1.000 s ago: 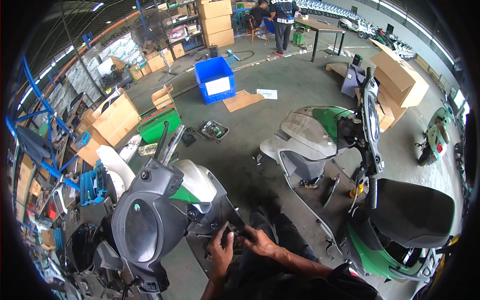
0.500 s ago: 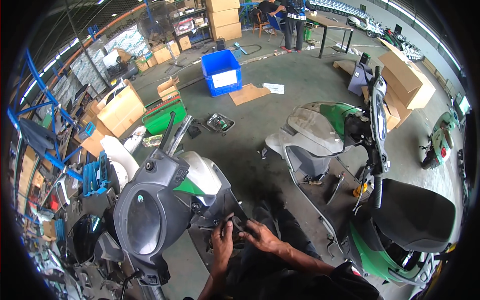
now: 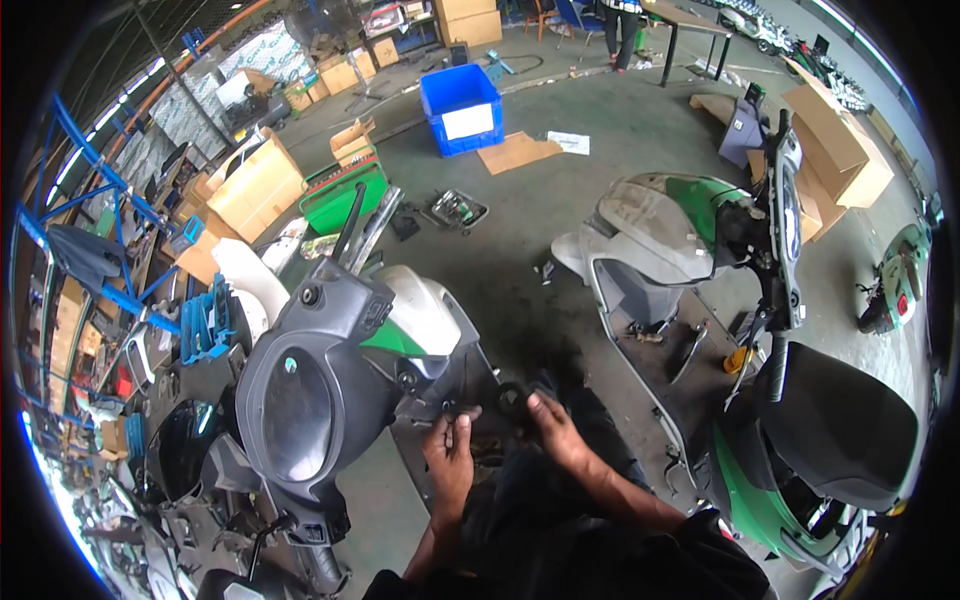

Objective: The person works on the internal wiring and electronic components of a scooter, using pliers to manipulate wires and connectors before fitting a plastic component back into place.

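Observation:
My right hand (image 3: 556, 432) pinches a small dark round part, ring-like in shape (image 3: 512, 400), between thumb and fingers. To its left, my left hand (image 3: 449, 452) is closed with thumb and fingertips together around a small dark piece (image 3: 468, 411), too small to name. The two hands are apart, in front of the partly stripped scooter (image 3: 420, 315) with grey, white and green panels. Its lower body and floorboard lie just beyond and left of my fingers. My dark-clothed legs (image 3: 590, 425) show beneath the right hand.
On the right stands a second grey-and-green scooter (image 3: 640, 225) with a black seat (image 3: 840, 425). Ahead on the floor are a blue crate (image 3: 460, 95), a metal parts tray (image 3: 456, 211) and a green toolbox (image 3: 345, 205). Cardboard boxes (image 3: 255, 185) and blue racking crowd the left. A person (image 3: 622, 30) stands far off.
My hands were close together over the dark part; now my right hand has drawn away to the right, holding the round part. The view has shifted slightly.

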`<move>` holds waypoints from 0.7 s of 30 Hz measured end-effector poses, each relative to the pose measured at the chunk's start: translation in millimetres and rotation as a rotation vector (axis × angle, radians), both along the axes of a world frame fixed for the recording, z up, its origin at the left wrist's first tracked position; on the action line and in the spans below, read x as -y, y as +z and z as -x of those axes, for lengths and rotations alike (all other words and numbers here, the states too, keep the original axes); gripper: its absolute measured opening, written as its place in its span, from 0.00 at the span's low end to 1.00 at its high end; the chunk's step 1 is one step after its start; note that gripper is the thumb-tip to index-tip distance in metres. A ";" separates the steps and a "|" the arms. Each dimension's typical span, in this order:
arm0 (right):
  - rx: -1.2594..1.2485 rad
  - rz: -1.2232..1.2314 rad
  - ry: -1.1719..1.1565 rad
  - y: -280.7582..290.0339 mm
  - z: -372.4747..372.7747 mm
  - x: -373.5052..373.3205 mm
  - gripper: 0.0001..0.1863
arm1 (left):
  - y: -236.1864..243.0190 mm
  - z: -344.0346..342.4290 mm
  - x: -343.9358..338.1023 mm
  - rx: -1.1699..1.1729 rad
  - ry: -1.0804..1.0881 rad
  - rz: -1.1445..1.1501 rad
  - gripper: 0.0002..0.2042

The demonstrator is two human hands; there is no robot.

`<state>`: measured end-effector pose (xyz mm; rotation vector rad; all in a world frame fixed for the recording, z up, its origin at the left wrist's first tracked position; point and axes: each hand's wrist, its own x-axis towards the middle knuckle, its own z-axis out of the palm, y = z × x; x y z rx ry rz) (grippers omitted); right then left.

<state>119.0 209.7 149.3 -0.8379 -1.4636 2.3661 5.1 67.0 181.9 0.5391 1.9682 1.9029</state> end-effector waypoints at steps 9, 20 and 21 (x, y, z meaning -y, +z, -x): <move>-0.443 0.720 0.024 6.8 0.8 -8.5 0.27 | 3.9 2.9 -9.7 0.107 -0.150 -0.067 0.17; -0.254 0.751 0.050 10.7 -0.6 -1.0 0.28 | 8.6 0.1 -13.8 0.114 -0.434 -0.027 0.23; -0.251 0.722 0.059 11.5 0.4 -0.5 0.28 | 7.5 1.0 -12.6 0.143 -0.429 -0.043 0.23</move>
